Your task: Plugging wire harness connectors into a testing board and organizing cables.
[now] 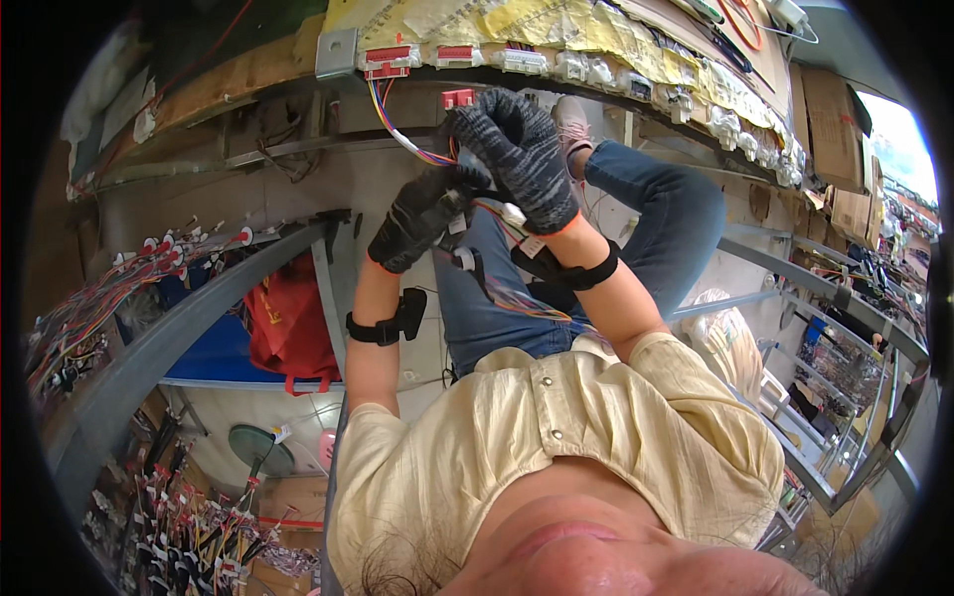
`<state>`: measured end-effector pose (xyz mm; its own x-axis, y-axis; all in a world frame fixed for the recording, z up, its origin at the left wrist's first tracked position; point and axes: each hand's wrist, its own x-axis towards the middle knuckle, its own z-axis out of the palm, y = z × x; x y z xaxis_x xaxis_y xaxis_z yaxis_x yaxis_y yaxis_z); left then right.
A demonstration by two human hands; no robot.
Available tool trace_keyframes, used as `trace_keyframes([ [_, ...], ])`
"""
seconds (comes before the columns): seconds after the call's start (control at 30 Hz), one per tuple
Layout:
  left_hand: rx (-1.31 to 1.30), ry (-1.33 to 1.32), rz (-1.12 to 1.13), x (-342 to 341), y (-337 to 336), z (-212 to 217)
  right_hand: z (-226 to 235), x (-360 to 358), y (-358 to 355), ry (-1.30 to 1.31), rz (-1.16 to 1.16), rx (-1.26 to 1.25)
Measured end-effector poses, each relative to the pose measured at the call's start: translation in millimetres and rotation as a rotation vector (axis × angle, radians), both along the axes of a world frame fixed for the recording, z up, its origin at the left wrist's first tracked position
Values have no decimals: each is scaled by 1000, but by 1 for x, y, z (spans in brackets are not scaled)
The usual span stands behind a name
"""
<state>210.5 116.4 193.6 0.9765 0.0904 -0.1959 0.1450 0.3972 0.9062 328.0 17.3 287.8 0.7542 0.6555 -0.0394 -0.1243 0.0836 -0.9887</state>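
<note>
My left hand, in a dark grey knit glove, is closed round a bundle of wires in front of the board edge. My right hand, in a matching glove with an orange cuff, is curled over the same wire harness, close above the left. Multicoloured wires run from my hands up to a red connector at the board's edge. A second red connector sticks out beside my right fingers. The harness's lower end, with white and dark connectors, hangs over my lap. My fingertips are partly hidden.
Along the yellow-covered board sits a row of red and white connectors. Metal frames stand on both sides, with bundled wires on the left one. A red bag hangs at left; a green round stool stands below. Cardboard boxes stand far right.
</note>
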Motion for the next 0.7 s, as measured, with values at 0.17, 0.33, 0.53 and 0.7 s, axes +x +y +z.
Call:
trace_keyframes([
  [0.17,114,79,119,9,-12,33,-4,-1,16,-4,-246,-48],
  [0.33,758,-428,213,2,-7,-25,-5,0,24,-38,-265,-42],
  [0.53,643,-248,96,8,-6,-4,5,-1,24,63,-298,-57],
  [0.7,704,-329,130,10,-7,6,4,0,23,38,-301,-72],
])
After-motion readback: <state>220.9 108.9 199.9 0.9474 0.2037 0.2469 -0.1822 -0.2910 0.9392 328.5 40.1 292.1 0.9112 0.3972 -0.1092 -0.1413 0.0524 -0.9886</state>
